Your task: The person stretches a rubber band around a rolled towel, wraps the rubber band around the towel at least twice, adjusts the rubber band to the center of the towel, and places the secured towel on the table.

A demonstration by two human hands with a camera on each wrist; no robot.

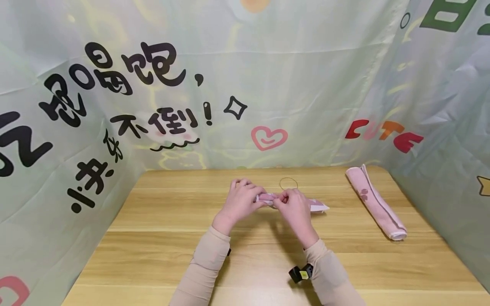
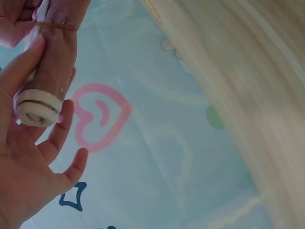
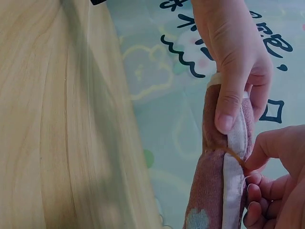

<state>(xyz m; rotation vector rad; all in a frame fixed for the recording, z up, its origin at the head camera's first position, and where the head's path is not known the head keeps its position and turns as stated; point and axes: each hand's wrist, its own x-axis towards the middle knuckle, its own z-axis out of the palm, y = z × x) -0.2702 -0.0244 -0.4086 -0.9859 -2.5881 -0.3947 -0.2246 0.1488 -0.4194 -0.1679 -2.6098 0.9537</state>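
Observation:
A pink towel point(image 3: 214, 181) with white edging is rolled into a tube and held up over the table. My left hand point(image 1: 243, 199) grips one end between thumb and fingers. Around the roll, a tan rubber band point(image 2: 57, 26) squeezes the cloth inward a little way from that end. My right hand point(image 1: 297, 208) pinches this band at the side of the roll, as the right wrist view shows. In the head view, both hands cover much of the towel, and its far end points right.
A second rolled pink towel point(image 1: 373, 202) lies at the right of the wooden table point(image 1: 160, 242). Behind my hands, a loose rubber band point(image 1: 289, 178) rests near the back edge. Printed cloth walls point(image 1: 306, 93) stand at the back and both sides.

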